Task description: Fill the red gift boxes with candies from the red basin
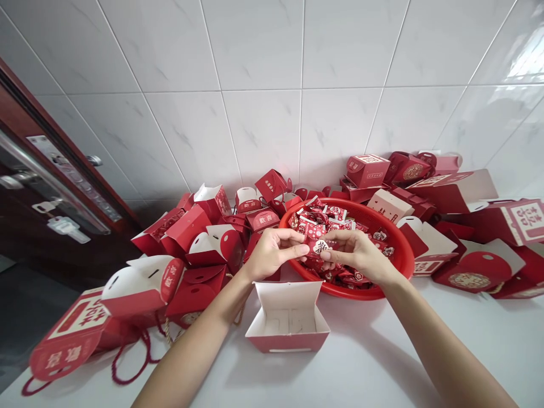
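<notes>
Between my two hands is a small red wrapped candy packet (319, 247) with a white patch and a dark character on it. My left hand (276, 249) pinches its left end, and my right hand (355, 252) pinches the right end. Both are above the near side of a round red plastic basket (403, 263), which holds many similar red packets (340, 212). Just in front, nearer to me, an open red paper box (287, 341) stands on the white table. Its white inside faces up and holds nothing I can see.
Several red gift boxes (208, 286) crowd the table's left side, some with rope handles (131, 379). More boxes (471, 272) are piled at the right and along the tiled wall (263, 130). A dark red door (55, 164) with keys (68, 226) is at the left.
</notes>
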The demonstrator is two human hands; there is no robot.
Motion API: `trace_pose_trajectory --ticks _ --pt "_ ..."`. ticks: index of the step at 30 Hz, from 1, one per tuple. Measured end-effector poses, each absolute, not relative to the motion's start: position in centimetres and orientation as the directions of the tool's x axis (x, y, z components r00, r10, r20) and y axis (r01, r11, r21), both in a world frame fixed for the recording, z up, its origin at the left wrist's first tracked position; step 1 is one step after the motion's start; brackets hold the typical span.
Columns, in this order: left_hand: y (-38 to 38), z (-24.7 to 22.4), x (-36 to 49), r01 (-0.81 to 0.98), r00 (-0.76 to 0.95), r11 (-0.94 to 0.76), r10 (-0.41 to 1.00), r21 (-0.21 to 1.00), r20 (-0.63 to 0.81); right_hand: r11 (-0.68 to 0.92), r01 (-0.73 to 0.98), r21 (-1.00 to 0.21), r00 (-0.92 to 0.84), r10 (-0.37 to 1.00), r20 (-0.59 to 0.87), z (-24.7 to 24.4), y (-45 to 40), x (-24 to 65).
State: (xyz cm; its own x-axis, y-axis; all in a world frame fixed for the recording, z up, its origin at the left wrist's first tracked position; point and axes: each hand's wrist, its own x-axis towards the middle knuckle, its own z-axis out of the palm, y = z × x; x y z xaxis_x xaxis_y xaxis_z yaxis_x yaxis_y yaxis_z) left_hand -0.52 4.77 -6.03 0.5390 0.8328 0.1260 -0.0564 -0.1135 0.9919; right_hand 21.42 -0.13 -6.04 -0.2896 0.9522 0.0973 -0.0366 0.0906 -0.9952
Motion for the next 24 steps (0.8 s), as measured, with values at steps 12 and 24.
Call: trace_pose_trajectory --ticks 12,24 --pt "4.84 -6.11 -0.44 -0.066 0.592 -0.103 0.797 0.992 0.122 0.147 -0.002 -0.989 -0.393 0.909 0.136 -6.18 -0.08 21.71" --pt "4.5 -5.93 -0.2 0.01 0.632 -0.207 0.759 0.978 0.154 0.139 -0.004 -0.99 -0.385 0.914 0.129 -6.18 -0.26 21.31"
